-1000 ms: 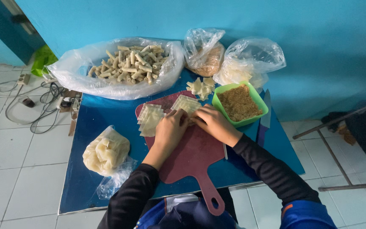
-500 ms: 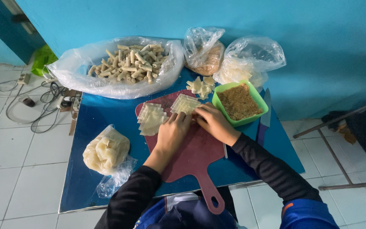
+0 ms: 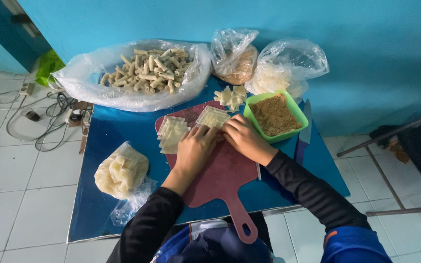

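Both hands are down together on the dark red cutting board, which lies on the blue worktop with its handle pointing back toward the person. The left hand rests palm down with the fingers curled over something small at the middle of the board; the right hand sits just beside it, fingers bent and touching the left fingertips. Whatever they press between them is hidden under the fingers, so I cannot tell whether either grip is pinching it or only resting on it.

Just beyond the left hand lies a stack of pale square wrappers, and a second stack sits beyond the fingertips of both hands, both stacks on the board's far end. Just beside the right hand stands a green tub of brown crumbs. A heap of pale scraps lies behind the board. At the back of the worktop a big clear bag holds rolled sticks, with two more plastic bags to its right. A bag of pale dough pieces sits near the left forearm.
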